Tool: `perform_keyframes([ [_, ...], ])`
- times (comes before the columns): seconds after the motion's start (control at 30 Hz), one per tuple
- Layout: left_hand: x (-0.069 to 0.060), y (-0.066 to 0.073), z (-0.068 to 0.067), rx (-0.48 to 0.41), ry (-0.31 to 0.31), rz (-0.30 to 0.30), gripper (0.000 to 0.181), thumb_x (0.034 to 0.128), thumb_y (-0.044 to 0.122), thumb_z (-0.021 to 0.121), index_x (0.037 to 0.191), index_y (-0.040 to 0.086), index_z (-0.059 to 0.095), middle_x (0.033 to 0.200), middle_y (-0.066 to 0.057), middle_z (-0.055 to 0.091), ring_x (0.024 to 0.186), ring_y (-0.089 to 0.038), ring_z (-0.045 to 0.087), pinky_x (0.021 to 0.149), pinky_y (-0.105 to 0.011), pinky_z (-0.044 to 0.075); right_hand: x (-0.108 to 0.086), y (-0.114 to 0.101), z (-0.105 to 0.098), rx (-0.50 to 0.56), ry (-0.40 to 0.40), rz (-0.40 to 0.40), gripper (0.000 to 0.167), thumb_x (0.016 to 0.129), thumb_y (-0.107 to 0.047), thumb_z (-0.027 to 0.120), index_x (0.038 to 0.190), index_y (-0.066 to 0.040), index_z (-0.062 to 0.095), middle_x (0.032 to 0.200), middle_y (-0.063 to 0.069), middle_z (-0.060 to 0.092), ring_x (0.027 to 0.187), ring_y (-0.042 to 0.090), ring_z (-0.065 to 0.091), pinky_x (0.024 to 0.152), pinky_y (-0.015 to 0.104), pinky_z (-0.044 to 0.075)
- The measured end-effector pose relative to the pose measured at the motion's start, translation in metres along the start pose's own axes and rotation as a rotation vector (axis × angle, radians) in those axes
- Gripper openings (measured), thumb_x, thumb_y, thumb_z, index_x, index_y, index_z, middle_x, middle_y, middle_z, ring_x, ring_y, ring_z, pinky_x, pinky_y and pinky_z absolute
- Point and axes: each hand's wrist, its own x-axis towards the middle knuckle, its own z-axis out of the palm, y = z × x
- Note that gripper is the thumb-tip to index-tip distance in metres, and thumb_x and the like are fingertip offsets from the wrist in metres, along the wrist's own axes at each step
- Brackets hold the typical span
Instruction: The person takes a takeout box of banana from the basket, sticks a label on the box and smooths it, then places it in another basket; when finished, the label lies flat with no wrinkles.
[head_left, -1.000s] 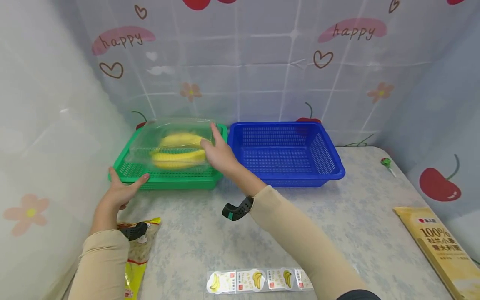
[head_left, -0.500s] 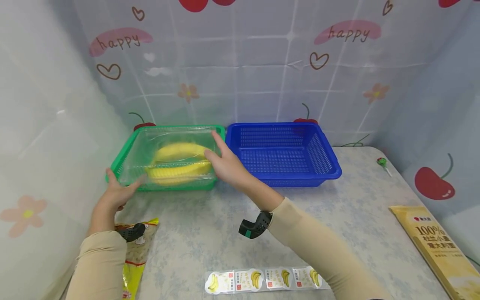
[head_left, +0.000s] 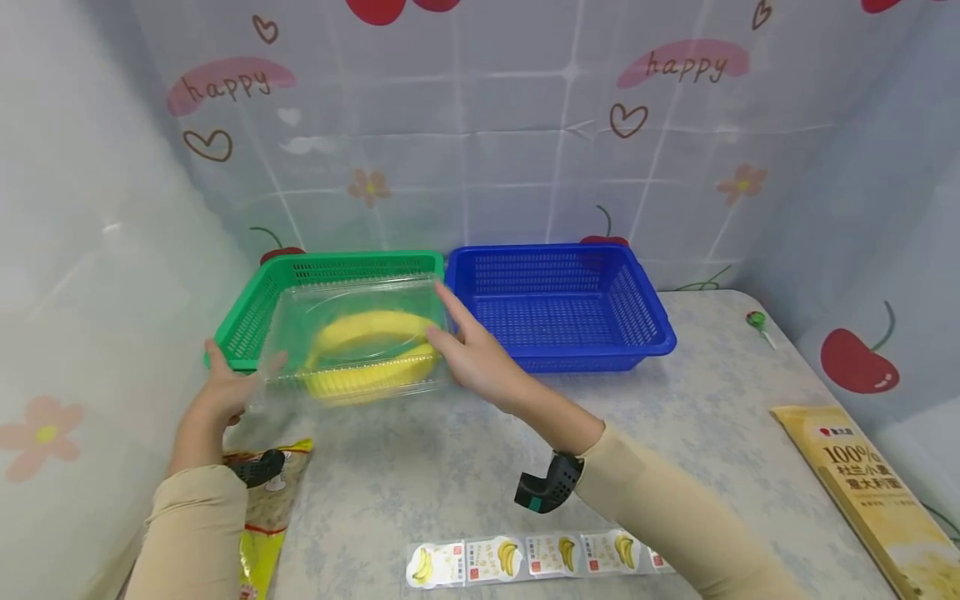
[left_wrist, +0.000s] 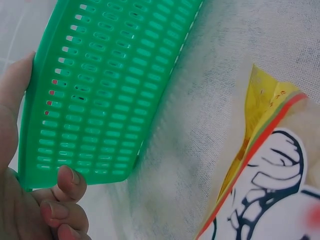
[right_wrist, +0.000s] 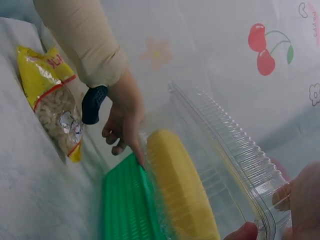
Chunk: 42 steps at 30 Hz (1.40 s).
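A clear plastic clamshell box [head_left: 292, 333] with two yellow bananas [head_left: 375, 329] inside is raised over the front of the green basket [head_left: 255, 312]. My right hand [head_left: 483, 358] grips its right end, thumb on the near side. At the basket's front left corner is my left hand [head_left: 217, 392], partly seen through the box. In the left wrist view the thumb [left_wrist: 20, 80] of this hand lies along the basket's rim and the fingers curl at the corner below. The right wrist view shows the box [right_wrist: 230, 150] tilted, one banana [right_wrist: 175, 180] close to its wall.
A blue basket [head_left: 562, 358] stands right of the green one. Banana-printed stickers [head_left: 525, 558] lie in a strip at the front. A yellow snack bag [head_left: 266, 508] lies under the left forearm. On the right are a lollipop [head_left: 757, 322] and a yellow pasta pack [head_left: 855, 483].
My right hand has brought the box of bananas forward and slightly right, from over the green basket's middle to past its front rim. My left hand keeps its place at the basket's corner.
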Motion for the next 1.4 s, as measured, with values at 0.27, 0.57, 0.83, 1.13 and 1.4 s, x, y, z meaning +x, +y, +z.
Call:
perform_keyframes([
  [0.27, 0.0, -0.003, -0.001, 0.008, 0.02, -0.003, 0.121, 0.079, 0.086, 0.043, 0.117, 0.037, -0.061, 0.153, -0.043, 0.019, 0.044, -0.011, 0.029, 0.047, -0.038, 0.038, -0.01, 0.022, -0.008, 0.01, -0.019, -0.032, 0.061, 0.106, -0.038, 0.043, 0.154, -0.05, 0.008, 0.053, -0.003, 0.028, 0.044, 0.019, 0.025, 0.047, 0.029, 0.031],
  [0.57, 0.001, -0.002, -0.001, 0.009, 0.049, -0.006, 0.122, 0.0808, 0.083, 0.046, 0.122, 0.035, -0.059, 0.155, -0.043, -0.003, 0.044, -0.011, 0.029, 0.047, -0.038, 0.038, -0.035, 0.033, -0.013, 0.02, -0.034, -0.036, 0.058, 0.106, -0.038, 0.044, 0.151, -0.055, 0.011, 0.068, 0.002, 0.035, 0.05, 0.016, 0.031, 0.052, 0.026, 0.034],
  [0.83, -0.001, -0.001, 0.002, 0.014, 0.082, -0.014, 0.123, 0.0822, 0.082, 0.047, 0.128, 0.033, -0.056, 0.154, -0.034, -0.029, 0.047, -0.013, 0.03, 0.048, -0.038, 0.039, -0.056, 0.049, -0.021, 0.032, -0.062, -0.015, 0.059, 0.107, -0.036, 0.043, 0.154, -0.052, 0.011, 0.079, 0.005, 0.036, 0.05, 0.013, 0.031, 0.05, 0.023, 0.032],
  [1.13, -0.002, 0.0, 0.002, 0.026, 0.108, -0.012, 0.124, 0.0808, 0.083, 0.047, 0.132, 0.032, -0.054, 0.155, -0.033, -0.027, 0.051, -0.018, 0.035, 0.051, -0.04, 0.041, -0.075, 0.067, -0.034, 0.02, -0.034, 0.003, 0.06, 0.107, -0.036, 0.043, 0.155, -0.049, 0.01, 0.082, 0.007, 0.034, 0.05, 0.011, 0.031, 0.049, 0.021, 0.033],
  [1.4, -0.006, 0.001, 0.003, 0.045, 0.133, -0.006, 0.123, 0.0834, 0.081, 0.045, 0.136, 0.024, -0.051, 0.155, -0.032, -0.027, 0.133, -0.063, 0.029, 0.083, -0.059, 0.05, -0.089, 0.075, -0.043, -0.01, -0.002, 0.021, 0.06, 0.107, -0.036, 0.043, 0.155, -0.05, 0.009, 0.082, 0.006, 0.032, 0.05, 0.01, 0.029, 0.048, 0.021, 0.032],
])
